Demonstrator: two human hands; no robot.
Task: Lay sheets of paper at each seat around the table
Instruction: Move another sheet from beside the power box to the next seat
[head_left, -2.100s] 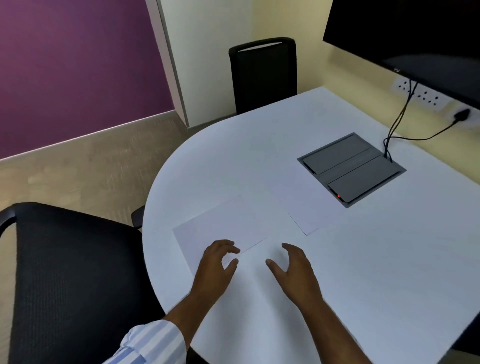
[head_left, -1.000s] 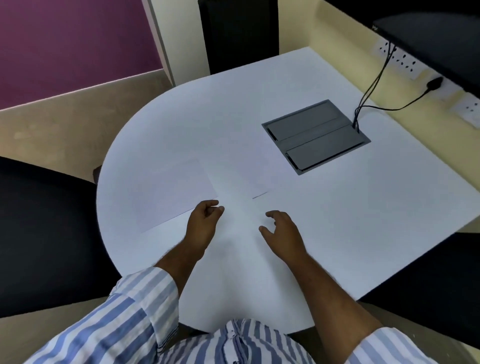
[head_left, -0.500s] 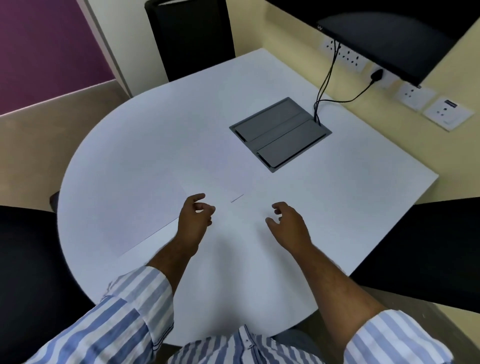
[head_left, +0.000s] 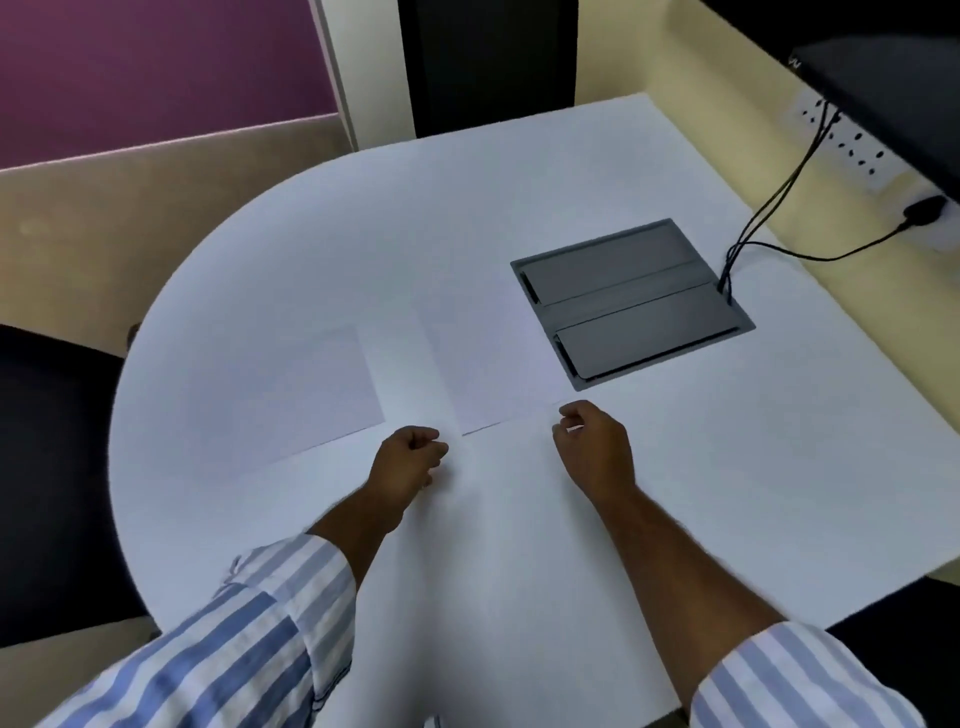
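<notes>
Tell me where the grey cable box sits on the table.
In the head view, the grey cable box is set into the white table right of centre, beyond the right hand, with black cables entering at its far right corner.

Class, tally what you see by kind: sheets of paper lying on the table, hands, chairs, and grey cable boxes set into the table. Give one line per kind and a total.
Sheets of paper: 2 (left sheet, right sheet)
Hands: 2 (left hand, right hand)
Chairs: 3 (far chair, left chair, right chair)
Cable boxes: 1
Total: 8
</notes>
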